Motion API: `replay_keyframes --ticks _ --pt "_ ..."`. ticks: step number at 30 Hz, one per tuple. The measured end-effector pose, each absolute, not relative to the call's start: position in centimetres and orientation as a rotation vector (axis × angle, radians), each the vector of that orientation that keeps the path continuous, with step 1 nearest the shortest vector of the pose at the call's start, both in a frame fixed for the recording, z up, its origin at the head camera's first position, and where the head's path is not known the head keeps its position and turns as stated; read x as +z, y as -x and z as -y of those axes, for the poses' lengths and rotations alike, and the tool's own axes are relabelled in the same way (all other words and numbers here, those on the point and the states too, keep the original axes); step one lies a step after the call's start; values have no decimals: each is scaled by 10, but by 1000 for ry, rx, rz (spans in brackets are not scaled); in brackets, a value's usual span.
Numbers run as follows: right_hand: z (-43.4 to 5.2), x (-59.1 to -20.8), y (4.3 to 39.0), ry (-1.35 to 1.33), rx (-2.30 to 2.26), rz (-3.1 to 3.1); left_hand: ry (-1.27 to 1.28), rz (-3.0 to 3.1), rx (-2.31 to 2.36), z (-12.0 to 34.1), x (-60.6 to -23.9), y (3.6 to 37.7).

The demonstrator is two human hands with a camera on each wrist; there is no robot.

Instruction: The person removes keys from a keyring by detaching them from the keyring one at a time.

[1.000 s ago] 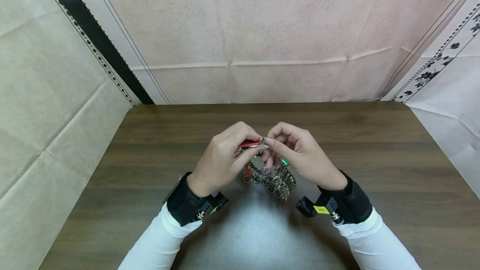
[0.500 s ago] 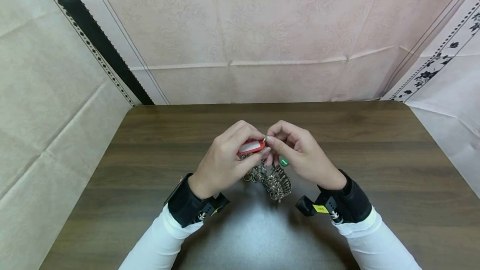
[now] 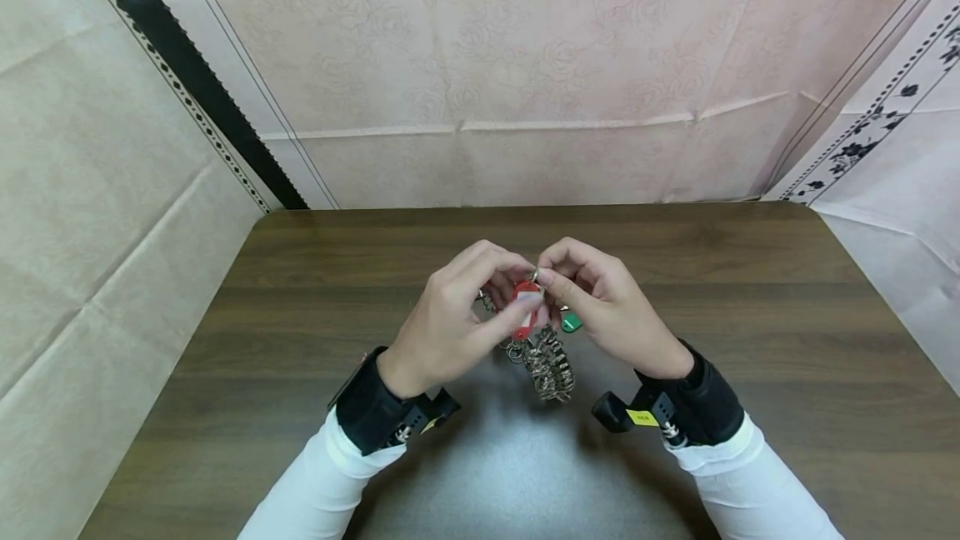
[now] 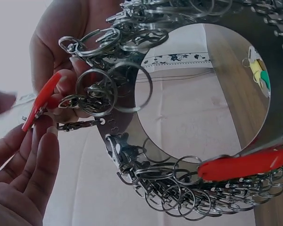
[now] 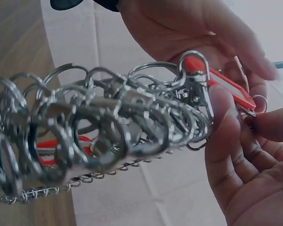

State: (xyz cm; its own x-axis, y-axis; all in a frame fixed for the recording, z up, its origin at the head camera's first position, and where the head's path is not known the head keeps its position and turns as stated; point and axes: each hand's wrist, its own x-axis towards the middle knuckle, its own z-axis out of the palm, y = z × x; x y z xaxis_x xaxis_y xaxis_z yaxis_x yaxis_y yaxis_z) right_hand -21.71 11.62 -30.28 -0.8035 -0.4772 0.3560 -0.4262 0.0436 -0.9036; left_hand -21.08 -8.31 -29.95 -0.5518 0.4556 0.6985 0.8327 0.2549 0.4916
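A red key tag (image 3: 522, 330) with a white label stands between both hands in the head view. My left hand (image 3: 450, 319) holds this tag, its thumb lying across the label. At the tag's upper end, the thumb and forefinger of my right hand (image 3: 603, 311) pinch its small metal ring (image 5: 260, 101). A large flat metal hoop (image 4: 120, 123), its rim lined with several clips and split rings (image 3: 551, 365), hangs just below the hands. Another red tag (image 4: 245, 165) is attached to the hoop. Fingers hide part of the held tag.
A green tag (image 3: 572, 322) lies under my right hand, and a yellow one (image 4: 256, 66) shows beside it in the left wrist view. The wooden table (image 3: 300, 373) meets a cloth-covered wall (image 3: 480, 165) at its far edge.
The red tag has turned from edge-on, through lying sideways, to pointing downward between the hands. The hoop and its rings have swung round to look narrower. Both hands stay nearly in place.
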Motion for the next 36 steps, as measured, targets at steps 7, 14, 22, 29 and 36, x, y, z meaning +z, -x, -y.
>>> replay_keyframes --ticks 7,14,22,29,36 --pt "-116 -302 216 984 -1907 -2203 1122 2156 -1263 85 -299 211" --pt "-116 -302 216 1022 -1882 -2202 1067 2156 -1260 86 -302 214" --pt "-115 -304 217 1079 -1850 -2263 1072 2215 -1213 87 -302 215" --pt "-112 -307 217 1073 -1853 -2274 1056 2300 -1178 86 -304 216" --pt "-108 -307 214 925 -1888 -2314 1015 2275 -1131 84 -306 215"
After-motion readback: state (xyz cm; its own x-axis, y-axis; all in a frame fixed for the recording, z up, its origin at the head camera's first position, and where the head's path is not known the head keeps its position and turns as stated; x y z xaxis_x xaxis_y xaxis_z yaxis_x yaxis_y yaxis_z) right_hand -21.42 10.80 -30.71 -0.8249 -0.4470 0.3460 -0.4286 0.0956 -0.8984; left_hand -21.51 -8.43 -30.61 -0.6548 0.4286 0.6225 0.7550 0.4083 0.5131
